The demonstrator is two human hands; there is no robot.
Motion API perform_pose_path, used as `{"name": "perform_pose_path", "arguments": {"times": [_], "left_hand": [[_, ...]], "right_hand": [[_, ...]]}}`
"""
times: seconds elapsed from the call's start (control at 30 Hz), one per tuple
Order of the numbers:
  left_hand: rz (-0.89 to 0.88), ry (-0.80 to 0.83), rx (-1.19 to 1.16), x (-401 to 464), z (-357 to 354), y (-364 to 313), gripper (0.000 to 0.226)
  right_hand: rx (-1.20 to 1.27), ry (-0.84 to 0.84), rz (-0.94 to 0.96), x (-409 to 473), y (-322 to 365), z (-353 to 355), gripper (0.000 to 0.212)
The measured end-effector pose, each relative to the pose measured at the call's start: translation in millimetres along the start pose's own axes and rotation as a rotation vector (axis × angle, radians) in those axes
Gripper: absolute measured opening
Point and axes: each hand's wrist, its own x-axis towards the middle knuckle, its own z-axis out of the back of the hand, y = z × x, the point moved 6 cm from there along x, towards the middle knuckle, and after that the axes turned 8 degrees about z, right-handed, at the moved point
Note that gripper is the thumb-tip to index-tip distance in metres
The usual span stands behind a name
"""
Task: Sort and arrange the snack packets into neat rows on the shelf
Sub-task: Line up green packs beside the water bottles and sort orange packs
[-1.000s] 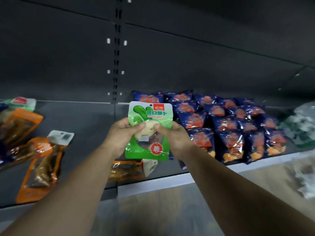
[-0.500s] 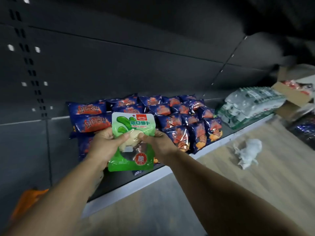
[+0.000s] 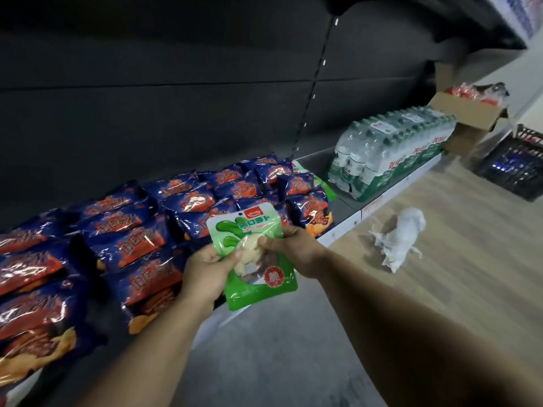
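Left hand [image 3: 205,274] and right hand [image 3: 293,249] pinch a green packet [image 3: 258,286], upright, top tilted slightly left, before blue packets [image 3: 141,245] on the shelf [image 3: 343,227].

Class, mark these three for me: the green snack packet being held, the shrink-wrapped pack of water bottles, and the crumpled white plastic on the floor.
green snack packet [image 3: 258,289], head view, lower green front.
pack of water bottles [image 3: 390,151], head view, wrapped side.
crumpled white plastic [image 3: 402,236], head view, middle of the bundle.

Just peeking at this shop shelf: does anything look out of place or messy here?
Yes. A crumpled white wrapper lies loose on the wooden floor in front of the shelf. Also, green packets are wedged behind the blue packets at the right end, partly hidden.
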Motion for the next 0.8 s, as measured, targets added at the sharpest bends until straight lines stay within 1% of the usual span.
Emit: {"name": "perform_pose_path", "arguments": {"times": [0.07, 0.17, 0.23, 0.33, 0.4, 0.47, 0.5, 0.57, 0.67, 0.73, 0.8], "left_hand": [[0.002, -0.021, -0.005, 10.2, -32.2, -3.2, 0.014], [0.023, -0.046, -0.018, 24.7, -78.7, -2.1, 0.013], [0.037, -0.061, -0.036, 33.6, -107.4, 3.5, 0.013], [0.112, -0.071, -0.087, 46.9, -148.3, 17.4, 0.011], [0.164, -0.094, -0.130, 55.5, -173.2, 27.0, 0.012], [0.201, -0.127, -0.179, 63.9, -198.1, 35.2, 0.012], [0.221, -0.137, -0.208, 67.6, -211.9, 38.7, 0.012], [0.257, -0.160, -0.233, 77.7, -237.9, 48.0, 0.010], [0.293, -0.175, -0.188, 92.5, -272.6, 58.7, 0.011], [0.310, -0.175, -0.139, 101.5, -290.3, 60.9, 0.015], [0.321, -0.166, -0.123, 111.4, -303.1, 59.8, 0.013]], "right_hand": [[0.066, -0.003, 0.020, 3.7, 4.7, 29.5, 0.015], [0.128, -0.055, 0.034, 12.5, 4.7, 76.3, 0.013], [0.130, -0.114, 0.027, 16.9, -0.7, 110.7, 0.018], [0.096, -0.214, -0.007, 11.4, -14.7, 166.8, 0.013], [0.134, -0.238, -0.043, 4.3, -30.5, 197.0, 0.023], [0.240, -0.274, -0.080, -1.9, -47.4, 220.1, 0.031], [0.310, -0.277, -0.091, -4.1, -54.6, 227.6, 0.031], [0.468, -0.270, -0.104, -5.7, -64.0, 235.9, 0.022], [0.664, -0.306, -0.101, -1.0, -69.3, 241.8, 0.011], [0.734, -0.343, -0.102, 8.2, -72.0, 249.1, 0.015], [0.786, -0.392, -0.124, 16.8, -73.7, 258.3, 0.019]]}}
